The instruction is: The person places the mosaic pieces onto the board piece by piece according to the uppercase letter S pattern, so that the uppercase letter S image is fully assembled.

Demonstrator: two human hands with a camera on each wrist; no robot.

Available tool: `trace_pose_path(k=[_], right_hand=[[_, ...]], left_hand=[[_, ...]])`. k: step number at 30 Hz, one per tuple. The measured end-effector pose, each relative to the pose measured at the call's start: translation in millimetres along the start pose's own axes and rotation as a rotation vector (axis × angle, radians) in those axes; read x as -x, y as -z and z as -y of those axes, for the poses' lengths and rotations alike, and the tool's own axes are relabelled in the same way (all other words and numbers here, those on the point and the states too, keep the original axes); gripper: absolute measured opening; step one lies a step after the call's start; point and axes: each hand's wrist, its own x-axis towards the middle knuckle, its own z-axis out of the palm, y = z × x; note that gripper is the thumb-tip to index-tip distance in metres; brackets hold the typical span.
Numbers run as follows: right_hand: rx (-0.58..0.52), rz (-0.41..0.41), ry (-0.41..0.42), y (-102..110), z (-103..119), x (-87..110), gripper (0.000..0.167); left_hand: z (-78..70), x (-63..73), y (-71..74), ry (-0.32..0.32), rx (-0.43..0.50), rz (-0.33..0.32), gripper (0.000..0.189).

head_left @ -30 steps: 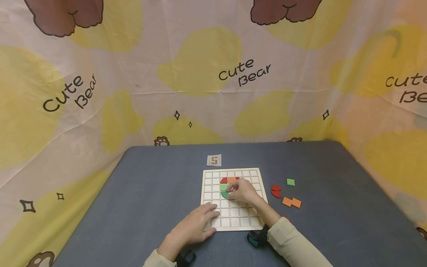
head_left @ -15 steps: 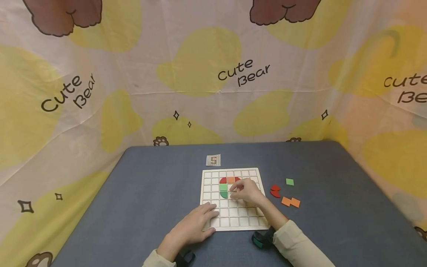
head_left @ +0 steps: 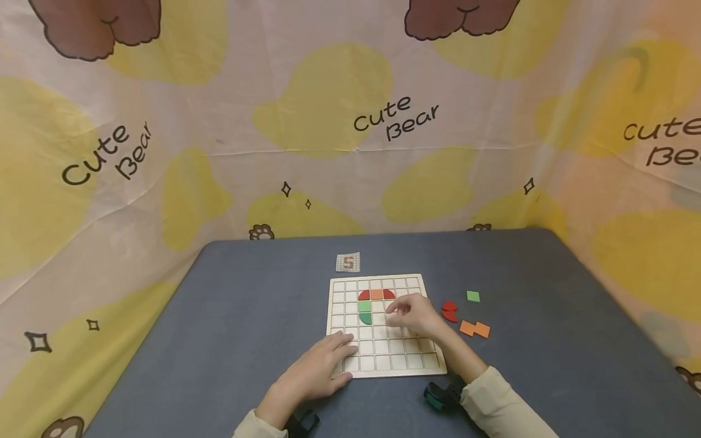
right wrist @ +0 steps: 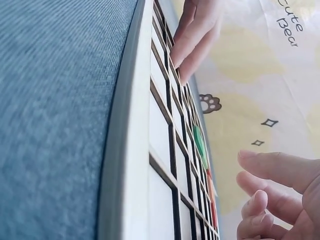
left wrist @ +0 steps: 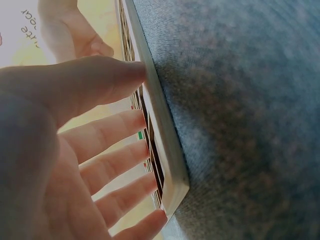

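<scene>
A white gridded board point(head_left: 383, 364) lies on the table. Set in its cells are two red rounded pieces point(head_left: 364, 295) with an orange square point(head_left: 376, 294) between them, then a light green square point(head_left: 364, 306) and a dark green quarter-round piece point(head_left: 366, 318) below. My left hand point(head_left: 314, 368) rests on the board's near left corner, fingers spread and thumb at the front edge. Over the right side of the board hovers my right hand point(head_left: 414, 315); in the right wrist view its thumb and index finger point(right wrist: 267, 162) stand apart with nothing between them, the other fingers loosely bent.
Right of the board lie a light green square point(head_left: 473, 296), red rounded pieces point(head_left: 449, 312) and orange squares point(head_left: 474, 329). A small pattern card point(head_left: 348, 262) lies behind the board. A printed cloth point(head_left: 317, 121) hangs beyond the table's point(head_left: 263, 292) far edge.
My right hand has drawn away to the right from the green pieces, uncovering the dark green piece and the right-hand red piece. My left hand stays on the board.
</scene>
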Motion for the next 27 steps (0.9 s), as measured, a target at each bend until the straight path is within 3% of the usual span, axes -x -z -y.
trace_pose_path(k=[12, 27], right_hand=[[-0.005, -0.003, 0.044, 12, -7, 10.5, 0.021], [-0.026, 0.010, 0.037, 34, -17, 23.9, 0.025]], left_hand=[[-0.6, 1.1, 0.1, -0.005, -0.005, -0.014, 0.045], [-0.1, -0.1, -0.5, -0.018, -0.007, -0.020, 0.045]])
